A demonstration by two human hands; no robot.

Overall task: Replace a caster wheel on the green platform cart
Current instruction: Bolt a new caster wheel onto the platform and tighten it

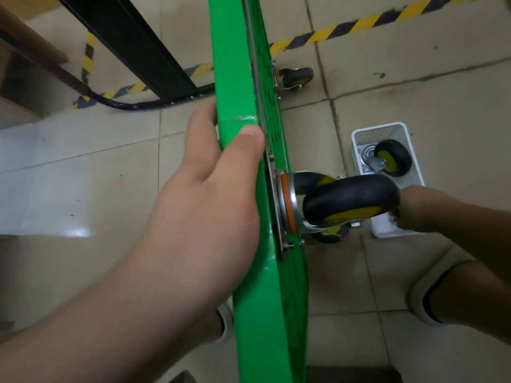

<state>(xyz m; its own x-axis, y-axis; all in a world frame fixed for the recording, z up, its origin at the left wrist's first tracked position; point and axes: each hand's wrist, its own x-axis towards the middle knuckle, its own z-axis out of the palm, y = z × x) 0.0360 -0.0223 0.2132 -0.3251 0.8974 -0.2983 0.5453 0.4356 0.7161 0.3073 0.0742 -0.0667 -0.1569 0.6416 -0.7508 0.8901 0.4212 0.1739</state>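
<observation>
Presently on edge: green platform cart, steadied by one hand

1. Left hand (210, 189): clamped on the upper rim of the green platform cart (237, 78). Thumb hooked over toward the ribbed underside, fingers down the opposite face, forearm reaching in from lower left.
2. Caster wheel (351, 197): black tyre, yellow hub, orange ring at the swivel. Bolted to the underside just right of that grip.
3. Right hand (414, 208): at the far side of the caster wheel, fingers hidden behind the tyre. Hold not discernible.
4. Second caster (297, 77): mounted further along the underside, beyond the grip.
5. White basket (387, 128): on the tiled floor (442, 92), well right of the grip, with a spare caster (392, 158) inside.
6. Yellow-and-black tape (345, 26): on the floor, beyond everything listed.
</observation>
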